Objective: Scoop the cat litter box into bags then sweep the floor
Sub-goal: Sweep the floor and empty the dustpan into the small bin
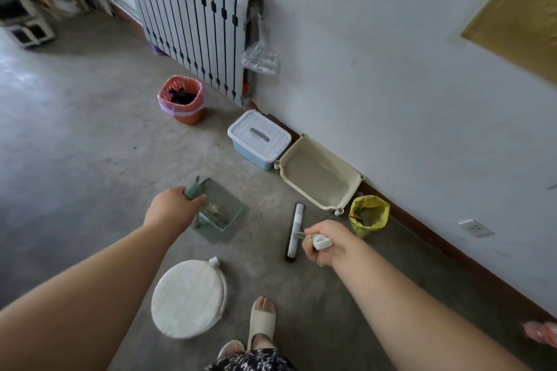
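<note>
**Litter box (306,190) sits by the wall, dustpan and brush in hand**

Nearest the camera, a foot in a beige slipper (261,319) stands on the grey concrete floor (75,144), beside a round white stool (187,298). Beyond the stool, the left hand (168,208) has its grip clamped on the handle of a green dustpan (223,211), which has comb teeth along one edge and a little debris inside. Across from it, the right hand (324,242) has its grip clamped on the white handle of a long, narrow brush (295,232), whose head is down at the floor.

Farther on, the beige litter box stands open on the floor against the wall's skirting, with pale litter in it. A yellow bag (369,215) stands open just beside its right corner, and a blue storage box (259,137) with a white lid touches its left corner. Beyond these are an orange bin (180,99) with a pink liner and a white radiator (193,24).
</note>
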{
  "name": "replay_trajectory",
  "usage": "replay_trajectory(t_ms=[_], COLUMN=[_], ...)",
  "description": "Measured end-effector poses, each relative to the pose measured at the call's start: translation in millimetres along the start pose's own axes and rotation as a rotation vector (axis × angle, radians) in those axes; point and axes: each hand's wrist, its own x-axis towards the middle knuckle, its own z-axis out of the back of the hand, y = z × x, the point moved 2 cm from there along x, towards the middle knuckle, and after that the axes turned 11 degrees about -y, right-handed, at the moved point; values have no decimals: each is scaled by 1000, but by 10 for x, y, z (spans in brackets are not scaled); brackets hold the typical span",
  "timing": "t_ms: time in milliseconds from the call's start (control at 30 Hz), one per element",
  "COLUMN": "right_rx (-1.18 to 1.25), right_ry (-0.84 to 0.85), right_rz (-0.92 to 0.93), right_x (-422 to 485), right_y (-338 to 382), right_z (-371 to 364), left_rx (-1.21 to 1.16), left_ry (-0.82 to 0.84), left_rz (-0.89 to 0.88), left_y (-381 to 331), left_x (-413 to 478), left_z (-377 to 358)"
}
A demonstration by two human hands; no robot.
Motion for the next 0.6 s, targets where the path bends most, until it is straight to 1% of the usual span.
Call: replay_trajectory(t_ms=[133, 167, 233, 400, 467, 600], right_rx=[-4, -13, -31, -29, -15, -38], right_ry=[-112, -152, -176, -163, -127, -48], right_rz=[97, 96, 72, 57, 67, 63], right_x=[48, 94, 125, 231, 272, 276], right_y=[145, 176, 229, 367, 415, 443], right_z=[-194, -213, -249, -446, -671, -1378], left_rx=[24, 31, 37, -3, -29, -62], left_ry=[-20, -23, -28, -44, -49, -19], left_rz=[28, 32, 40, 79, 99, 91], left_y=[-12, -9, 3, 84, 142, 390], left_x=[189, 221, 283, 560, 723, 1127], left_z=[25, 29, 42, 160, 240, 402])
